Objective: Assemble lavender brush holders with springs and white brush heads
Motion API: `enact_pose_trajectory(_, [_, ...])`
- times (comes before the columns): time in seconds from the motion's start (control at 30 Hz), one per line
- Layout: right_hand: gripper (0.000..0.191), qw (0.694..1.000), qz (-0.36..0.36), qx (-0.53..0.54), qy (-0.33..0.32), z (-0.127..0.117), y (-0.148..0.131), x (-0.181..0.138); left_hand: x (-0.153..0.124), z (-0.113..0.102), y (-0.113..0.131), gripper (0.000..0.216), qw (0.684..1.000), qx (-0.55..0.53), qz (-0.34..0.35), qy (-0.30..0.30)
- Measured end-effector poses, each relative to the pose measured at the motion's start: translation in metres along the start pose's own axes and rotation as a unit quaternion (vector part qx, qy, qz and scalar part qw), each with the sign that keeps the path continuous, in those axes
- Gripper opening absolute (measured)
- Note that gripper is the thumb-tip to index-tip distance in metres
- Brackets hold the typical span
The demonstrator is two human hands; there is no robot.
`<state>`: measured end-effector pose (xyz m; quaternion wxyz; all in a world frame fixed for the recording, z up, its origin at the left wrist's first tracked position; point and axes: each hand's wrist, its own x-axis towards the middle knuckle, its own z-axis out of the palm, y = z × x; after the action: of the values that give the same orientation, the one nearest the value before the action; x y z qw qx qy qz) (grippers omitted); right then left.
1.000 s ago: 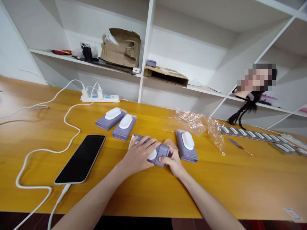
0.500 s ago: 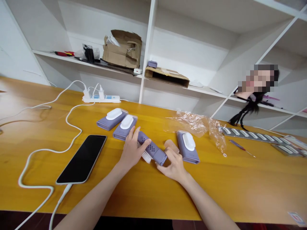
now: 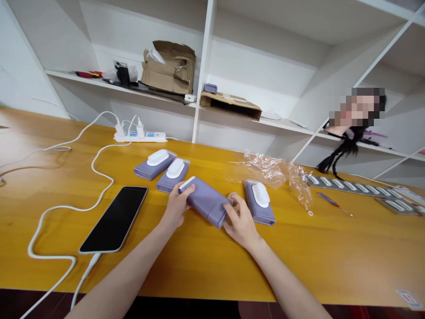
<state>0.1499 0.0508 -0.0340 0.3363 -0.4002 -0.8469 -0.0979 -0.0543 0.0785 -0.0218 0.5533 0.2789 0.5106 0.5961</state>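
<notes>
A purple, box-shaped plastic device (image 3: 207,199) is tilted between my two hands, its broad smooth face up and a white strip at its left end. My left hand (image 3: 175,204) grips that left end, thumb on top and fingers underneath. My right hand (image 3: 241,219) is closed at the opposite end, fingers bent against it; what its fingertips touch underneath is hidden. Beyond my left hand lie two similar purple devices with white oval tops, one nearer (image 3: 172,176) and one farther (image 3: 154,164). A third such device (image 3: 260,201) sits just right of my right hand.
To the left, a phone (image 3: 114,220) is plugged into a white cable. Behind are a power strip (image 3: 141,136) and crumpled clear plastic (image 3: 265,167). A screwdriver (image 3: 328,200) and a row of grey-and-white parts (image 3: 352,187) lie right. White shelving (image 3: 203,66) backs the table.
The held device has been rolled over: its perforated side and white bristles no longer show, and its smooth face is up. My left hand has shifted to its left end.
</notes>
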Motion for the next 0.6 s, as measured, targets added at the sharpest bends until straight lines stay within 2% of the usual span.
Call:
enact_pose_trajectory(0.07, [0.057, 0.993, 0.092, 0.066, 0.011, 0.002, -0.003, 0.002, -0.001, 0.0, 0.001, 0.047, 0.999, -0.039, 0.007, 0.013])
enact_pose_trajectory(0.13, [0.064, 0.968, 0.19, 0.164, 0.011, 0.003, -0.006, 0.006, -0.001, 0.0, 0.002, 0.046, 0.998, -0.056, 0.024, 0.027])
enact_pose_trajectory(0.2, [0.057, 0.914, 0.285, 0.289, -0.001, 0.002, -0.009, 0.01, -0.002, 0.0, 0.003, 0.045, 0.996, -0.063, 0.045, 0.041])
enact_pose_trajectory(0.27, [0.047, 0.833, 0.371, 0.409, -0.035, -0.001, -0.015, 0.015, -0.004, 0.001, 0.003, 0.045, 0.994, -0.069, 0.062, 0.052])
enact_pose_trajectory(0.3, [0.046, 0.796, 0.401, 0.451, -0.056, -0.002, -0.018, 0.018, -0.006, 0.002, 0.002, 0.045, 0.994, -0.071, 0.068, 0.057])
enact_pose_trajectory(0.33, [0.047, 0.774, 0.419, 0.47, -0.063, -0.004, -0.021, 0.021, -0.008, 0.004, 0.002, 0.045, 0.993, -0.072, 0.074, 0.061])
enact_pose_trajectory(0.4, [0.049, 0.771, 0.428, 0.468, -0.056, -0.005, -0.026, 0.025, -0.012, 0.007, 0.001, 0.045, 0.991, -0.074, 0.092, 0.063])
enact_pose_trajectory(0.47, [0.045, 0.787, 0.423, 0.446, -0.048, -0.005, -0.027, 0.026, -0.016, 0.01, -0.001, 0.045, 0.989, -0.075, 0.117, 0.056])
enact_pose_trajectory(0.53, [0.039, 0.82, 0.405, 0.403, -0.035, -0.002, -0.024, 0.025, -0.019, 0.012, -0.002, 0.046, 0.986, -0.076, 0.138, 0.05])
enact_pose_trajectory(0.6, [0.037, 0.866, 0.367, 0.338, -0.006, 0.001, -0.018, 0.022, -0.018, 0.011, -0.002, 0.048, 0.987, -0.071, 0.14, 0.043])
